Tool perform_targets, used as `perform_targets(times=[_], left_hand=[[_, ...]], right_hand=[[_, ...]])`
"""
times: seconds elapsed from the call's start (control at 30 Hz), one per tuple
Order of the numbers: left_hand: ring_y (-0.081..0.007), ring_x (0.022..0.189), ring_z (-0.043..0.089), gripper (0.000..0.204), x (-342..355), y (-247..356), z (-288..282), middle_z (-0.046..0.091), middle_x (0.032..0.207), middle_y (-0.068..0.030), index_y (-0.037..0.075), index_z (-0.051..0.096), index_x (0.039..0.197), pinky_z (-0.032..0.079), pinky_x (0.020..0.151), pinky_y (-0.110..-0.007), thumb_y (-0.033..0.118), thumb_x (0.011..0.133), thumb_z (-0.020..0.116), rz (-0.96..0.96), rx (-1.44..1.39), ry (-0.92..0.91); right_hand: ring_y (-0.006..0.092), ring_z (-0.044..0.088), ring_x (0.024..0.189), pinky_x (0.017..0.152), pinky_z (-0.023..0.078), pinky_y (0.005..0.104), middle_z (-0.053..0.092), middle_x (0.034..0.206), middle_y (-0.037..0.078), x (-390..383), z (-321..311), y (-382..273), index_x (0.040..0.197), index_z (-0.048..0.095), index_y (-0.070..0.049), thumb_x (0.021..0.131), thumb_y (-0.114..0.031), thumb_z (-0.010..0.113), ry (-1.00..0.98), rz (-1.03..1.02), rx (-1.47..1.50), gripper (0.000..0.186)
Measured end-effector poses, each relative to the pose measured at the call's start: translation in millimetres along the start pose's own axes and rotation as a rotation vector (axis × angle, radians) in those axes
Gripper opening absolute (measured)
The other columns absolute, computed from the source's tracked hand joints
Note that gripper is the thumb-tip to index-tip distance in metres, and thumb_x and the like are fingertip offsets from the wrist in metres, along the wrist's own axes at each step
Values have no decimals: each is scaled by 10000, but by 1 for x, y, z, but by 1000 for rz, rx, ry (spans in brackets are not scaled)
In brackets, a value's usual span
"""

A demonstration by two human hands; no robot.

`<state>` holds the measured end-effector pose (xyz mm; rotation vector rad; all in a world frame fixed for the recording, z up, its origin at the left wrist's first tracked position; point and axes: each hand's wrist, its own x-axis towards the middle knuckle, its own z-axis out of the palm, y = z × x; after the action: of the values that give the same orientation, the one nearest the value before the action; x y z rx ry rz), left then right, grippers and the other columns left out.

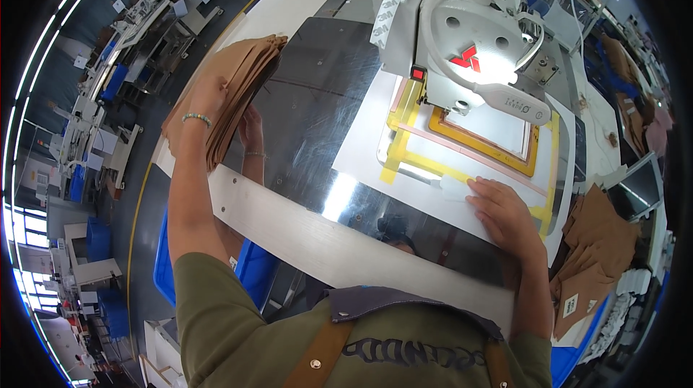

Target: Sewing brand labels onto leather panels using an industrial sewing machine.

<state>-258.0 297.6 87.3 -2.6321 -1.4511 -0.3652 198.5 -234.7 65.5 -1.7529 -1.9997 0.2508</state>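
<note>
At the left, my left hand (211, 93) is on a thick stack of brown fabric pieces (238, 74), its fingers closed at the top piece near the edge. A mirrored hand and forearm show in the shiny plate beside the stack. My right hand (507, 216) lies with fingers stretched out on a white sheet (361, 160), its fingertips beside a pale tab (453, 188). Ahead of that hand is a sewing template (411, 144) with yellow tape and a yellow-brown rectangular frame (523, 164), partly under the machine head.
A white sewing machine head (469, 41) with a lit lamp (512, 101) overhangs the template. The dark shiny plate (310, 106) spans the middle, edged by a pale metal strip (303, 243). More brown pieces (595, 243) lie at right. A blue bin (253, 269) stands below left.
</note>
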Motion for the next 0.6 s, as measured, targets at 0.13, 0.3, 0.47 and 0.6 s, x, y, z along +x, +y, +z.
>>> perform_targets(times=[0.13,0.3,0.47,0.6], left_hand=[[-447,953,727,186,8,8,17,749,969,-268,2,799,931,567,904,-526,100,904,643,2,203,32],[-406,933,754,269,27,-15,69,766,938,-244,-10,810,950,575,858,-504,231,962,692,-290,-210,136],[-225,813,738,253,32,-107,13,769,870,-105,48,805,1160,566,785,-354,220,990,732,-627,-735,575],[-279,866,710,272,15,44,-11,711,979,-116,59,768,1252,545,775,-333,78,988,703,-8,-407,545]], right_hand=[[351,665,1212,1048,523,457,718,1366,110,-4,-6,-6,1215,746,-50,914,-64,752,149,85,123,302],[333,677,1172,1028,525,430,738,1302,124,-11,-7,4,1140,766,-32,935,-65,748,285,204,179,209],[332,670,1189,1041,517,436,736,1298,126,-11,-7,-1,1153,760,-37,937,-53,735,291,118,153,218],[340,649,1232,1061,499,454,723,1298,116,2,-10,-6,1157,753,-56,935,-47,727,190,26,45,223]])
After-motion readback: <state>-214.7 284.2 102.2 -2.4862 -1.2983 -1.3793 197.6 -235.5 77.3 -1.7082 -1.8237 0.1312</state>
